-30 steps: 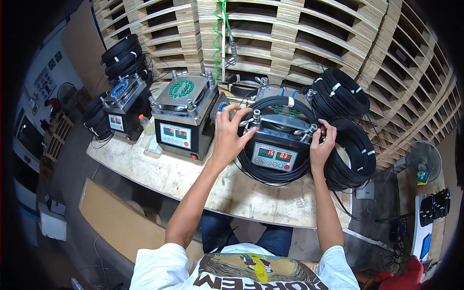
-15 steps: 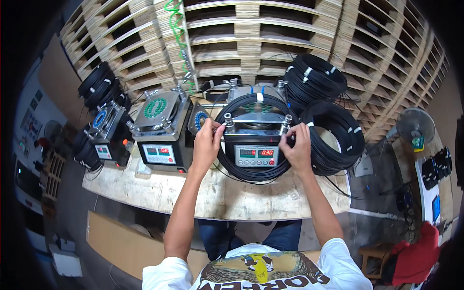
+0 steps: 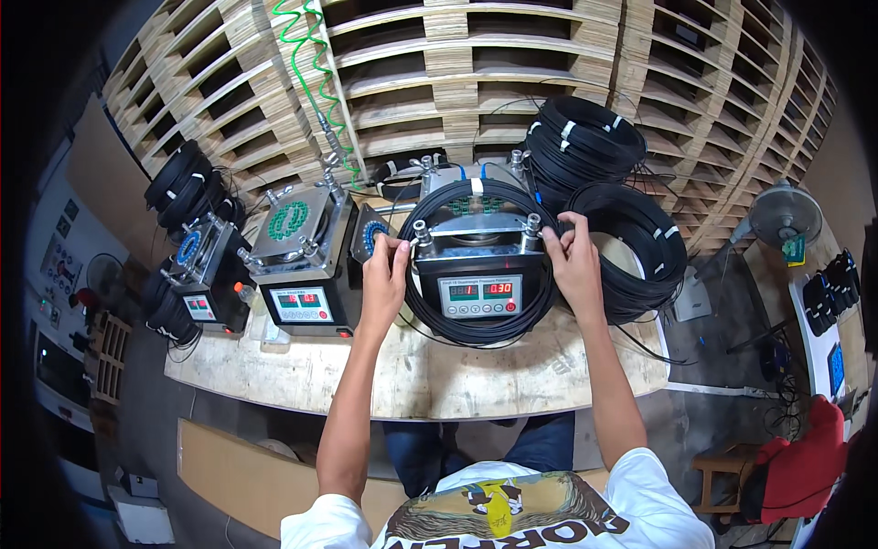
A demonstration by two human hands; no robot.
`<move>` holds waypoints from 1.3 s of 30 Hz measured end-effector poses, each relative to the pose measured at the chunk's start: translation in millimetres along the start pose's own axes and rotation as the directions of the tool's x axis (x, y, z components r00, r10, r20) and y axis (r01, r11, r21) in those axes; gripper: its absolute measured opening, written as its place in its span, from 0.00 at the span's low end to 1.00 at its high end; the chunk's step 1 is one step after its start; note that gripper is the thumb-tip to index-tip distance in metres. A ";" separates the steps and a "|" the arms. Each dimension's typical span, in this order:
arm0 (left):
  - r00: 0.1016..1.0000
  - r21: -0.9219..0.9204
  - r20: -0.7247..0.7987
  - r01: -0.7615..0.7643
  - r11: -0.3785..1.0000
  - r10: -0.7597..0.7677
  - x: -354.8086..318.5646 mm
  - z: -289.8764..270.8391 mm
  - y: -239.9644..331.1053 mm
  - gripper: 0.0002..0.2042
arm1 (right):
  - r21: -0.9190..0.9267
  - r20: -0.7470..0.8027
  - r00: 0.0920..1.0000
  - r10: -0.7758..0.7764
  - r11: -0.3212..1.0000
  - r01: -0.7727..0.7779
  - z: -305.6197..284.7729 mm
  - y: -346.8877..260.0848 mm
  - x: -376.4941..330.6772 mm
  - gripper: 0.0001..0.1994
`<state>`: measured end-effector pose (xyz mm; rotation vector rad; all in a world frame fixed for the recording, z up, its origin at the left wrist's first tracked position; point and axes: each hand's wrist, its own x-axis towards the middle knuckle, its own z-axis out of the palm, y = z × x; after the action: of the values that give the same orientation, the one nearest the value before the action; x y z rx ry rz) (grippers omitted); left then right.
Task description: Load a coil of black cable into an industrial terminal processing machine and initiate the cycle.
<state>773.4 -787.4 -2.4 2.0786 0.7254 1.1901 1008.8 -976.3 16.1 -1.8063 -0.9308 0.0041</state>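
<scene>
Black cable coil (image 3: pixel 476 331) lies looped around the metal press machine (image 3: pixel 477 265) at frame centre on the table (image 3: pixel 439 375), left hand (image 3: pixel 384 279) and right hand (image 3: pixel 572 265) each closed on its opposite sides, equally near.

Single head view, steep downward, close over workbench (image 3: pixel 384 375), facing pallet stack (image 3: pixel 549 82).

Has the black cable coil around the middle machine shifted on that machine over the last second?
No. The black cable coil loops the same machine, both hands on its sides. Its shift in the picture matches the wooden bench, so the camera moved.
</scene>
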 end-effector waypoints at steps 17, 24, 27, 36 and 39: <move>1.000 -0.149 -0.019 -0.022 0.989 0.020 2.2 6.5 -7.5 0.10 | 0.228 -0.130 0.979 -0.154 0.957 0.181 11.5 23.9 -6.5 0.10; 0.999 -0.150 -0.040 0.004 0.989 -0.010 -1.4 6.5 -19.7 0.11 | 0.122 -0.170 0.983 -0.069 0.988 0.091 25.2 15.6 -28.1 0.12; 0.999 -0.134 -0.046 0.001 0.991 -0.008 1.3 10.4 -15.1 0.12 | -0.237 -0.110 0.897 -0.428 0.888 0.395 39.7 22.9 -55.5 0.13; 0.999 -0.187 -0.047 0.017 0.982 -0.026 3.6 9.8 -29.0 0.14 | -0.603 0.279 0.850 -0.446 0.607 0.517 61.8 28.8 -80.9 0.12; 0.998 -0.207 -0.039 0.036 0.978 -0.045 2.7 13.4 -26.4 0.14 | -0.637 0.273 0.869 -0.412 0.600 0.484 66.9 32.0 -83.1 0.12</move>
<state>782.5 -771.6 -25.9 1.8641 0.6331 1.2366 942.0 -976.7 -73.0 -2.1915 -1.5994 -0.6753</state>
